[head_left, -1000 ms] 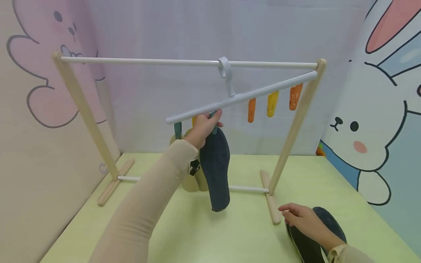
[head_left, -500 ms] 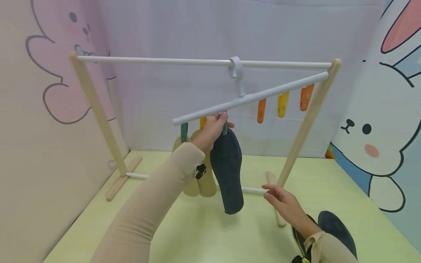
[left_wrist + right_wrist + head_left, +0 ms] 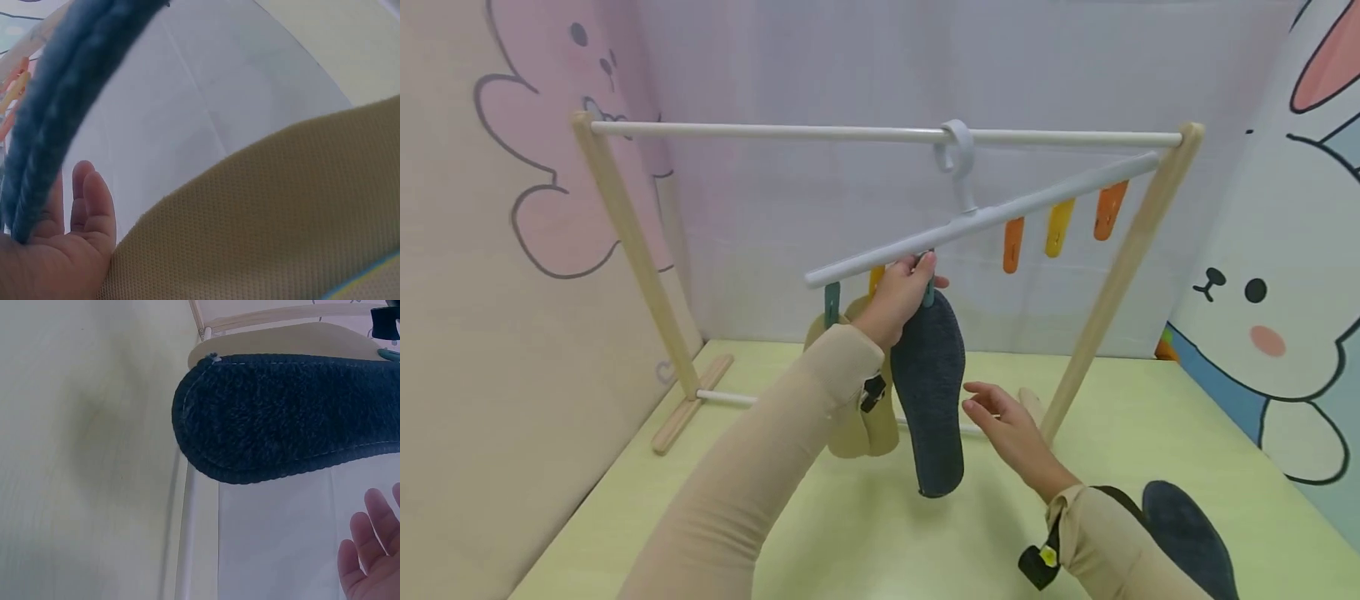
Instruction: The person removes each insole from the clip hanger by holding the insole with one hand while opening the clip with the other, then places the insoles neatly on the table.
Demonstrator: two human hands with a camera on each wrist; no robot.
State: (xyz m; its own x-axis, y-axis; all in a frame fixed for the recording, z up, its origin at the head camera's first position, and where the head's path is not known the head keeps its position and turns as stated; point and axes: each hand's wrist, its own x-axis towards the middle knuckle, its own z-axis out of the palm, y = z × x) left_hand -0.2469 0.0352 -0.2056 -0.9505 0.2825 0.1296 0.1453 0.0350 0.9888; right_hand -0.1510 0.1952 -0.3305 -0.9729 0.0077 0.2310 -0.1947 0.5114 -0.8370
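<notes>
A white bar hanger [image 3: 992, 218] hangs tilted from the rack, its left end low. Just under its bar my left hand [image 3: 898, 292] pinches a green clip [image 3: 929, 293] at the top of a dark blue insole [image 3: 931, 392]. The insole dangles toe down; the right wrist view shows its fuzzy face [image 3: 269, 415] and stitched edge. Beside it, two beige insoles [image 3: 883, 417] hang from a green clip [image 3: 832, 304] and a yellow clip [image 3: 877, 279], partly behind my left arm. My right hand [image 3: 1015, 433] is just right of the dark insole, fingers loosely bent, holding nothing.
A wooden rack with a white top rod [image 3: 760, 131] stands on the pale green table [image 3: 850, 533]. Two orange clips and a yellow clip [image 3: 1059, 227] hang on the hanger's right half. Another dark insole [image 3: 1187, 533] lies front right, partly behind my right sleeve.
My right hand has moved left and up from the insoles on the table to beside the hanging dark one. The left hand keeps its pinch on the clip. The head view has shifted slightly.
</notes>
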